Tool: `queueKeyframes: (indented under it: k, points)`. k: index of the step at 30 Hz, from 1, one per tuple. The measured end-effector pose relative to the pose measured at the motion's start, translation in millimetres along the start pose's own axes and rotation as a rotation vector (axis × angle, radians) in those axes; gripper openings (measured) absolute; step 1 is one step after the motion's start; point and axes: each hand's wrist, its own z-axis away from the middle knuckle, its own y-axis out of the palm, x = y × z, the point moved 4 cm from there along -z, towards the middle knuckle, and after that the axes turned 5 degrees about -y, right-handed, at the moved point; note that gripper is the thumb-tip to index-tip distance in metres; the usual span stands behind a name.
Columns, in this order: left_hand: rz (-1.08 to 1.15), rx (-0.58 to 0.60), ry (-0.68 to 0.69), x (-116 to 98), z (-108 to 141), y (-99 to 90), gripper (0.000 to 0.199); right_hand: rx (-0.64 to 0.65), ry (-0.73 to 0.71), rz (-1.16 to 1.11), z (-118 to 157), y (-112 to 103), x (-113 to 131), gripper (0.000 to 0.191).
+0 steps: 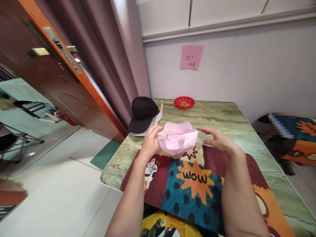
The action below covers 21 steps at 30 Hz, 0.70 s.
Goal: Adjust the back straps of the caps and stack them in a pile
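Note:
A pink baseball cap (pixel 177 140) lies crown down at the far edge of the mat, its back strap and buckle facing me and its brim raised behind. My left hand (pixel 150 143) is at the cap's left side, fingers loosely stretched and close to the rim; whether they touch it I cannot tell. On the other side, my right hand (pixel 218 140) is open, thumb and fingers apart, with a gap between it and the cap. A black cap (pixel 144 113) rests on top of a light-coloured cap (pixel 154 122) at the table's left back edge.
A patterned mat (pixel 187 191) covers the near part of the wood-look table (pixel 214 113). Near the wall stands a red scalloped dish (pixel 184 102). A pink paper note (pixel 191 57) is on the wall. To the left are a curtain (pixel 103 49) and an open door (pixel 74 85).

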Motion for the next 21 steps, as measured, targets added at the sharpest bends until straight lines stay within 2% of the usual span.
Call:
queueKeyframes:
  k: [2, 4, 6, 10, 12, 15, 16, 18, 21]
  points:
    - [-0.032, 0.068, -0.017, 6, 3, 2.4, 0.07, 0.046, -0.02, 0.037, -6, 10, 3, 0.079]
    - [-0.056, 0.116, -0.059, 12, 5, 3.7, 0.069, 0.059, -0.051, 0.069, -10, 17, 10, 0.086]
    - [-0.072, 0.122, -0.095, 16, 7, 3.4, 0.061, 0.034, -0.083, 0.098, -14, 22, 18, 0.091]
    - [-0.079, 0.111, -0.096, 16, 7, 4.7, 0.032, -0.079, -0.216, 0.146, -19, 26, 37, 0.093]
    - [-0.07, 0.118, -0.104, 15, 6, 6.4, 0.022, -0.12, -0.28, 0.176, -22, 29, 45, 0.084]
    - [0.043, 0.147, -0.146, 11, 7, 5.9, 0.01, -0.123, -0.319, 0.207, -25, 30, 52, 0.048]
    - [0.14, 0.169, -0.168, 8, 8, 4.5, 0.006, -0.132, -0.324, 0.198, -25, 28, 54, 0.036]
    - [0.394, 0.2, -0.227, 2, 9, -1.0, 0.011, -0.167, -0.341, 0.113, -23, 20, 59, 0.022]
    - [0.777, 0.122, -0.285, -13, 8, -16.9, 0.025, -0.237, -0.394, -0.19, -12, 4, 71, 0.019]
